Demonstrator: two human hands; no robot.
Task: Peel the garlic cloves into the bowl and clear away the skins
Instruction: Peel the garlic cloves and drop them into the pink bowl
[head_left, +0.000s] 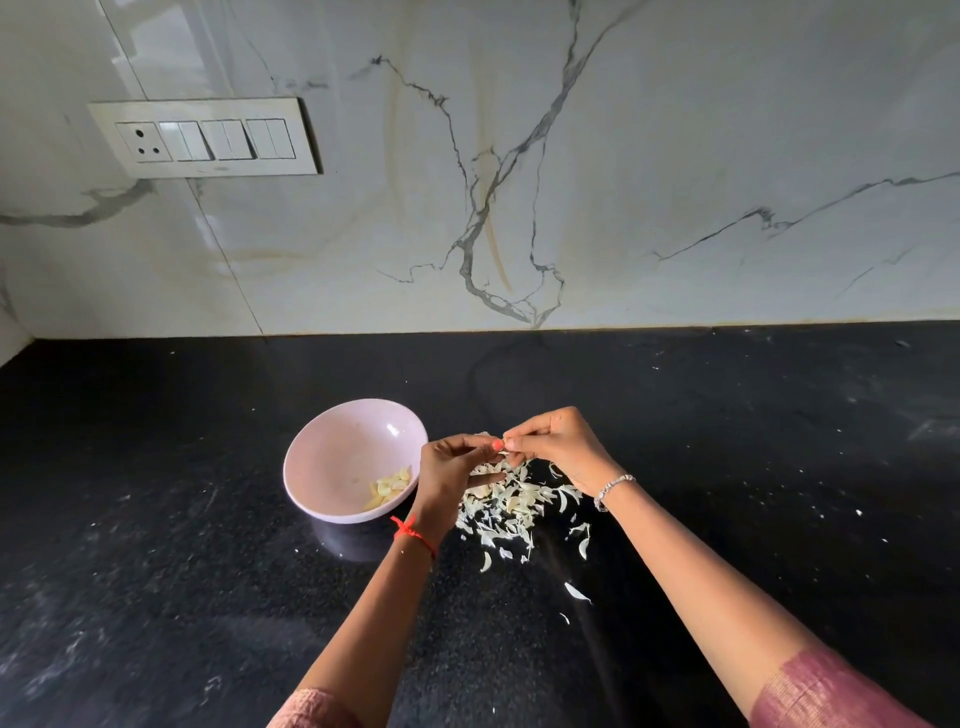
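Peeling looks mid-run. The pink bowl (337, 447) sits at 9 o'clock from the hands, close enough for easy drops, with a few peeled cloves (390, 486) at its 4 o'clock. Left hand (452, 470) and right hand (556, 447) both pinch what looks like one small garlic clove (506, 452). They're held right above the skins (511, 506), so scraps pile at 6 o'clock, straggling toward 4. Nothing's cleared yet.

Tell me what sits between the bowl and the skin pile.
In the head view, the left hand and its wrist cross that gap between bowl and skin pile.
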